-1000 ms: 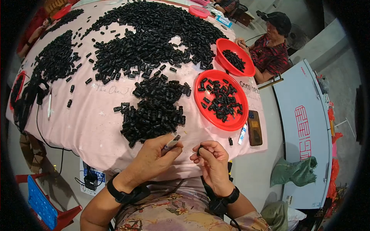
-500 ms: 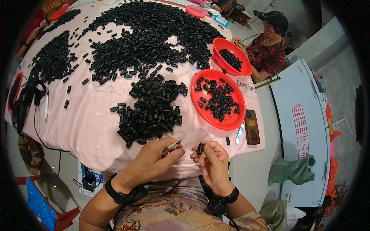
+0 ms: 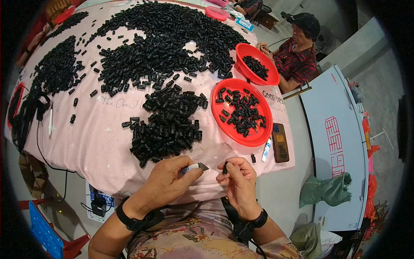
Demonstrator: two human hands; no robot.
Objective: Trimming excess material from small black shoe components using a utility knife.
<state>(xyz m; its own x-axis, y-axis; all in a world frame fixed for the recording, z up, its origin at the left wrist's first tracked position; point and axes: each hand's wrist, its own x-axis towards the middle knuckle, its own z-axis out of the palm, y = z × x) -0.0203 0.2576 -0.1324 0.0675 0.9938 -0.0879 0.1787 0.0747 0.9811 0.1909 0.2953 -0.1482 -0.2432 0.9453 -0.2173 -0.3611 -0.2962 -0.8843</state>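
Note:
My left hand is closed round a small craft knife with a whitish handle. Its grey, slanted blade points right. My right hand pinches a small black cylindrical part between thumb and fingers, a short gap from the blade. Just beyond my left hand lies a heap of similar black parts on the pink cloth. A red round basin with more black parts scattered in it stands beyond my right hand.
A second red basin holds black parts beside a co-worker. Larger piles of black parts spread across the far table. A phone and a blue-and-white tube lie at the right edge; a white pen lies left.
The craft knife has turned in my left hand, so its blade shows broader. My right hand has tilted the black part, which now shows less between the fingers. The view has shifted slightly.

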